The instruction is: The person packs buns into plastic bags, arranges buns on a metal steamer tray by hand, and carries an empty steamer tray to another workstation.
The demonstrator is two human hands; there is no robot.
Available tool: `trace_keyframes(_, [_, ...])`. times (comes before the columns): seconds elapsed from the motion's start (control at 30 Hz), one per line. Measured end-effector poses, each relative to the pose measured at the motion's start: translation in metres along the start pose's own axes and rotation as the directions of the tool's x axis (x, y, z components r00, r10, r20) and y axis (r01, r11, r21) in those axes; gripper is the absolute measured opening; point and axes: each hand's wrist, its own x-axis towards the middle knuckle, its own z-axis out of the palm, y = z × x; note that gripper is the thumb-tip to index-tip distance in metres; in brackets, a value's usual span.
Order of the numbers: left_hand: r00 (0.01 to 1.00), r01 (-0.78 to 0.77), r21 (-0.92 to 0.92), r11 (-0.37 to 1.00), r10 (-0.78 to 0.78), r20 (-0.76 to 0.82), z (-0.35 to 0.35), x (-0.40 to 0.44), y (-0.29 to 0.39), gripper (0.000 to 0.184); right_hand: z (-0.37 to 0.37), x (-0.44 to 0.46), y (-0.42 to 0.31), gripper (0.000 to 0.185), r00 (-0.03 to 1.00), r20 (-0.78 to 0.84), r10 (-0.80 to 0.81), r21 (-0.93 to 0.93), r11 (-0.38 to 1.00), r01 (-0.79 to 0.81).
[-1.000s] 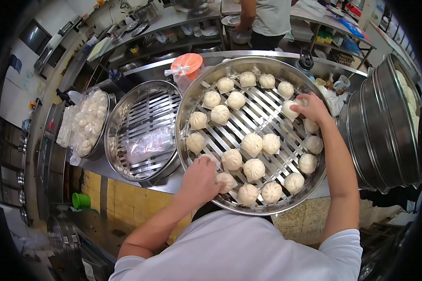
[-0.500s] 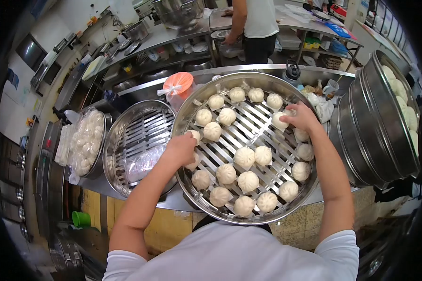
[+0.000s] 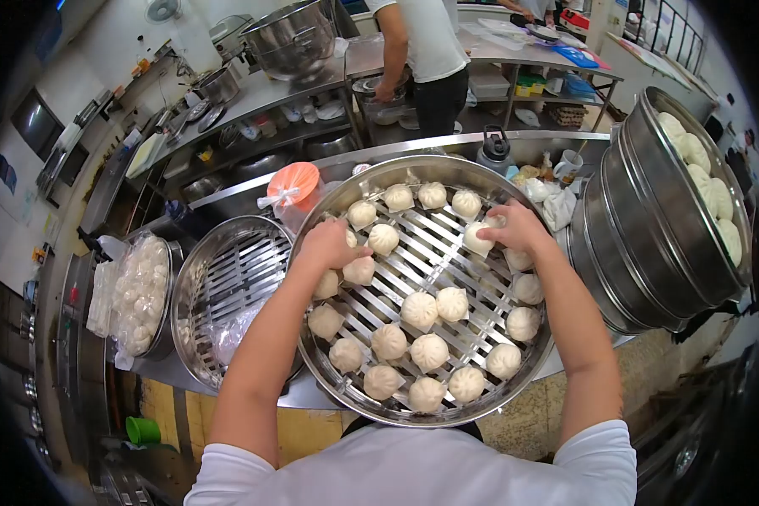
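Note:
Pleated white buns [image 3: 430, 352] on paper squares sit in a large round steel steamer tray [image 3: 346, 403] with a slatted base. Inside its far-left part, my left hand [image 3: 327, 246] has its fingers closed around a bun [image 3: 352, 239], mostly hidden by the hand. Another bun [image 3: 360, 271] lies just below its thumb. Toward the far right, my right hand [image 3: 519, 229] grips a bun [image 3: 478, 239] between thumb and fingers. One more bun [image 3: 518, 259] is partly covered beneath that hand.
At left stand a second slatted tray [image 3: 196, 354] with a plastic bag and a plastic-covered tray of buns [image 3: 141, 291]. Stacked steamers [image 3: 641, 228] rise at right. Behind are an orange-topped bag [image 3: 293, 184], a dark-lidded bottle [image 3: 495, 150] and a person [image 3: 430, 42] at a counter.
My left hand has left one bun near the left rim and shifted farther in to a neighbouring one. My right hand stays at the same bun. The whole view has shifted slightly.

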Motion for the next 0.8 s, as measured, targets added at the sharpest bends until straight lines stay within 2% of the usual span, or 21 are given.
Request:
trace_keyframes(0.03, [0.996,-0.021,-0.042,0.999,0.017,-0.085,0.006,0.01,-0.003,0.102,0.0,0.001,0.0,0.072,1.0,0.003,0.0,-0.003,1.0,0.0])
trace_keyframes(0.07, [0.976,-0.115,-0.086,0.99,0.097,-0.196,0.015,0.018,-0.006,0.103,0.0,0.001,0.0,0.072,1.0,0.005,0.0,-0.007,1.0,0.0])
trace_keyframes(0.17, [0.986,-0.056,-0.225,0.973,0.018,-0.165,0.036,0.035,0.003,0.104,0.001,0.002,0.003,0.073,1.0,-0.006,-0.01,-0.027,1.0,0.01])
trace_keyframes(0.53, [0.978,-0.07,-0.227,0.972,0.022,-0.208,0.031,0.04,0.004,0.092,0.0,0.002,0.004,0.075,1.0,0.01,-0.015,-0.027,1.0,0.015])
trace_keyframes(0.63, [0.958,-0.108,-0.191,0.976,0.051,-0.281,0.032,0.037,0.005,0.085,0.0,0.001,0.002,0.075,1.0,0.008,-0.016,-0.031,0.999,0.016])
trace_keyframes(0.73, [0.988,-0.081,-0.11,0.991,0.065,-0.143,0.012,0.037,0.014,0.078,-0.001,0.002,0.002,0.075,1.0,0.018,-0.017,-0.035,0.999,0.018])
trace_keyframes(0.8, [0.998,-0.038,0.065,0.997,0.041,-0.051,0.002,0.041,0.026,0.071,-0.001,0.003,0.002,0.076,1.0,0.028,-0.01,-0.035,0.999,0.011])
